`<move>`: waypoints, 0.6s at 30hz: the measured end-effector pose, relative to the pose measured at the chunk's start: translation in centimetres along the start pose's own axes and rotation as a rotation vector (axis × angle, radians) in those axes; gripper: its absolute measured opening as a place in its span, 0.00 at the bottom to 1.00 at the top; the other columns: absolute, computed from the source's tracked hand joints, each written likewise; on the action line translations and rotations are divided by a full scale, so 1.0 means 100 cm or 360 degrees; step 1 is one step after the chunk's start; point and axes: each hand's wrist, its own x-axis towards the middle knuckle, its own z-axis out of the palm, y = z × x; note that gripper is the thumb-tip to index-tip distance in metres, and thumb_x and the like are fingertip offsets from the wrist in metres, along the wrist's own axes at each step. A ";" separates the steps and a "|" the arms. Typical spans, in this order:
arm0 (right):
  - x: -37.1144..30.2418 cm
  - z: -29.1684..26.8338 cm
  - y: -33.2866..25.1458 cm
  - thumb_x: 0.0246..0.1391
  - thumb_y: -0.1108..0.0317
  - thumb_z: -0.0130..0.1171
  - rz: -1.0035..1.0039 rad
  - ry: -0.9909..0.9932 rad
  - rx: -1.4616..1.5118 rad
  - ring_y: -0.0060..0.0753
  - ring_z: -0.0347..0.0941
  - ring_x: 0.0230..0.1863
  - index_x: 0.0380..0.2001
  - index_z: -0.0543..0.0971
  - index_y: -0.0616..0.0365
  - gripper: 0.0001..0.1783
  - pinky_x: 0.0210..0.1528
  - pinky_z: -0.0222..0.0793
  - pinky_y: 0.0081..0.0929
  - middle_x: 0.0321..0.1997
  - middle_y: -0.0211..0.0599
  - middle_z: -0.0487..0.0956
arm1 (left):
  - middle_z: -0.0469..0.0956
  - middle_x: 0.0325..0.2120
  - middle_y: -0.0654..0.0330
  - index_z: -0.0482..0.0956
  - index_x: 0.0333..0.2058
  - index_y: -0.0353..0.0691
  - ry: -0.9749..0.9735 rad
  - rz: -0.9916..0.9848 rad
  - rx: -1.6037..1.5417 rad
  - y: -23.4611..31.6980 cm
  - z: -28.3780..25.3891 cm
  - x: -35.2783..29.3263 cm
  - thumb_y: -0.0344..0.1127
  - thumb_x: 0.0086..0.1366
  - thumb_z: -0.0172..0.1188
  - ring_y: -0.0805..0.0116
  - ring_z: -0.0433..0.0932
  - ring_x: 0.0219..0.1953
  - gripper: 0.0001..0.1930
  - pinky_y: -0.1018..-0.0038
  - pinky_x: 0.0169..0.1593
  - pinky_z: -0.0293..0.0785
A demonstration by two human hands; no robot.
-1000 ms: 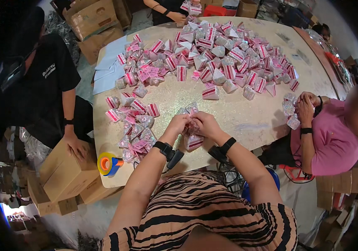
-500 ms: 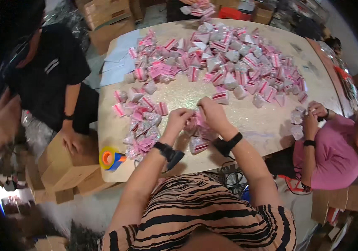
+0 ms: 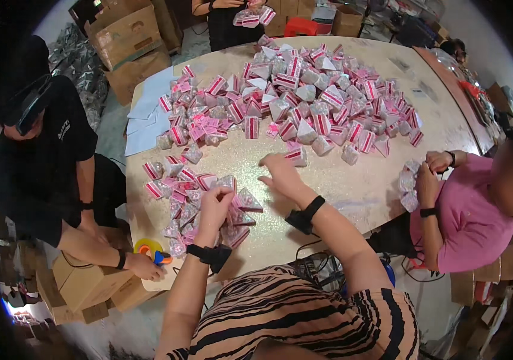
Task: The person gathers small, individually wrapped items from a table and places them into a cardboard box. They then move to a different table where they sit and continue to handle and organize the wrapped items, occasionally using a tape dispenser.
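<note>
My left hand point(image 3: 214, 211) is closed in a pinch at the top of a bunch of wedge-shaped packets point(image 3: 237, 233), clear with pink and white stripes. The bunch rests at the right side of a smaller near pile of similar packets point(image 3: 186, 193). Over the table to the right, my right hand point(image 3: 283, 179) is open, its thumb and fingers apart and nothing in them. One striped packet point(image 3: 296, 155) lies just beyond its fingertips, at the near edge of the large pile of packets point(image 3: 292, 99). Both my wrists wear black bands with small boxes.
White sheets point(image 3: 148, 108) lie at the table's far left edge. A co-worker's hand point(image 3: 145, 267) is beside a tape roll point(image 3: 147, 246) at the near left corner. On the right, a person in pink handles packets point(image 3: 408, 186); another stands beyond the table holding packets point(image 3: 254, 17). Cardboard boxes point(image 3: 91, 279) stand left.
My left hand has moved left and nearer with the bunch. My right hand has let go and opened. The left co-worker's hand has reached the tape roll. The view has shifted.
</note>
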 end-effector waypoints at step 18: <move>-0.043 -0.040 0.025 0.31 0.67 0.68 0.0013 -0.0775 0.1262 0.36 0.68 0.50 0.45 0.70 0.58 0.32 0.53 0.62 0.30 0.47 0.40 0.72 | 0.73 0.39 0.54 0.65 0.52 0.31 -0.0252 -0.1216 -0.1435 0.042 0.080 0.010 0.48 0.63 0.52 0.65 0.74 0.42 0.27 0.69 0.45 0.73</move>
